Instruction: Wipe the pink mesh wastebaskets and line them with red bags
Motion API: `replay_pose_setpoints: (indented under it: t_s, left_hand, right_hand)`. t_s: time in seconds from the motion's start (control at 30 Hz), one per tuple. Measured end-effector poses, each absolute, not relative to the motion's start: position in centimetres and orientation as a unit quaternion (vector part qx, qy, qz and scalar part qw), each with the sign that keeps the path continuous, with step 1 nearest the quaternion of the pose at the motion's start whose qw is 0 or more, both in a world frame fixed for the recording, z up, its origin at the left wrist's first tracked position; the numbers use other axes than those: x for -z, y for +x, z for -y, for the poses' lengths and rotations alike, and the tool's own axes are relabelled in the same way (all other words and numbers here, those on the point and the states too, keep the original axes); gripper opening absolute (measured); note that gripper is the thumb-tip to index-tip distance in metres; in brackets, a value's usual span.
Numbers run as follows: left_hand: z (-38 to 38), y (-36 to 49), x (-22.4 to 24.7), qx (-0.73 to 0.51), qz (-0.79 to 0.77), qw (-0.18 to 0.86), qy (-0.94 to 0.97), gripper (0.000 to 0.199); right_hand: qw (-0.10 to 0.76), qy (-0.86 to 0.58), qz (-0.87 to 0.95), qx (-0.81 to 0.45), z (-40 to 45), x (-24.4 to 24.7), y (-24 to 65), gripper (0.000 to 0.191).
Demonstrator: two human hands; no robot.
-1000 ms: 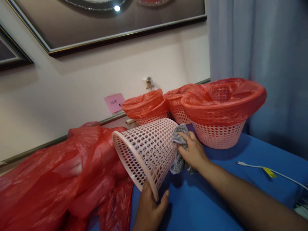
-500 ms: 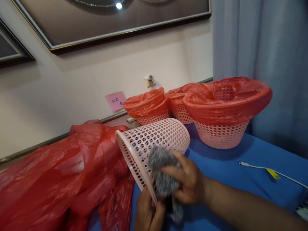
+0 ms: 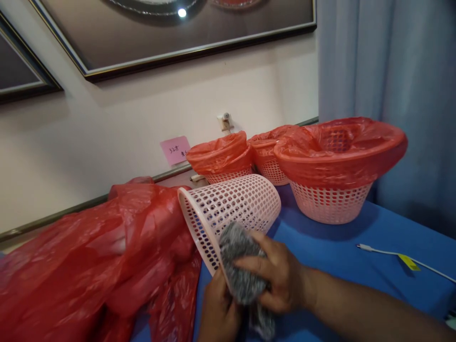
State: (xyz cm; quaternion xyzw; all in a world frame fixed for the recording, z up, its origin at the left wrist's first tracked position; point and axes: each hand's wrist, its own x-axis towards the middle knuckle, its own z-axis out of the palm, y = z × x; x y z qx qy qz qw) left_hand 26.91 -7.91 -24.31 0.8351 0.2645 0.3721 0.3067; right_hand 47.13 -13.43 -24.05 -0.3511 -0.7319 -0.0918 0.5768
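A white perforated plastic basket (image 3: pixel 242 199) lies tilted on its side, its open rim facing left toward me. My left hand (image 3: pixel 219 308) grips the lower part of that rim, its fingers closed. A grey fuzzy cloth (image 3: pixel 240 261) is pressed against the basket's side near the rim by my right hand (image 3: pixel 281 275), whose fingers are bent over it. Part of the cloth hangs below my right hand.
Red plastic bags (image 3: pixel 107 247) are heaped at the left. Behind stand baskets lined with red bags, the largest basket (image 3: pixel 331 202) at the right. A white cable (image 3: pixel 384 251) with a yellow tag crosses the blue table (image 3: pixel 320 247). A pink note (image 3: pixel 175 150) is on the wall.
My right hand and the cloth have shifted slightly down along the basket near its rim. The basket's rim has turned a little, and the whole view has shifted slightly.
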Motion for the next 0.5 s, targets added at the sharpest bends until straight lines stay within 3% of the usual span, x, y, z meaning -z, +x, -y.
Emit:
replay_pose_setpoints:
  t_s: [0.1, 0.33, 0.43, 0.5]
  left_hand:
    - [7.6, 27.0, 24.4, -0.363, -0.264, 0.311, 0.837, 0.042]
    - [7.0, 27.2, 24.5, -0.310, -0.314, 0.259, 0.859, 0.075]
    - [7.4, 27.6, 24.0, -0.282, -0.308, 0.251, 0.873, 0.085]
    - [7.7, 27.9, 23.9, -0.270, -0.302, 0.255, 0.878, 0.081]
  right_hand:
    - [0.575, -0.344, 0.737, 0.087, 13.3, 24.2, 47.0, 0.068]
    - [0.622, -0.669, 0.407, 0.003, 8.3, 24.4, 54.2, 0.046]
    - [0.635, -0.650, 0.418, 0.018, 8.7, 24.2, 53.7, 0.046]
    - [0.636, -0.570, 0.516, 0.067, 10.3, 24.1, 51.5, 0.054]
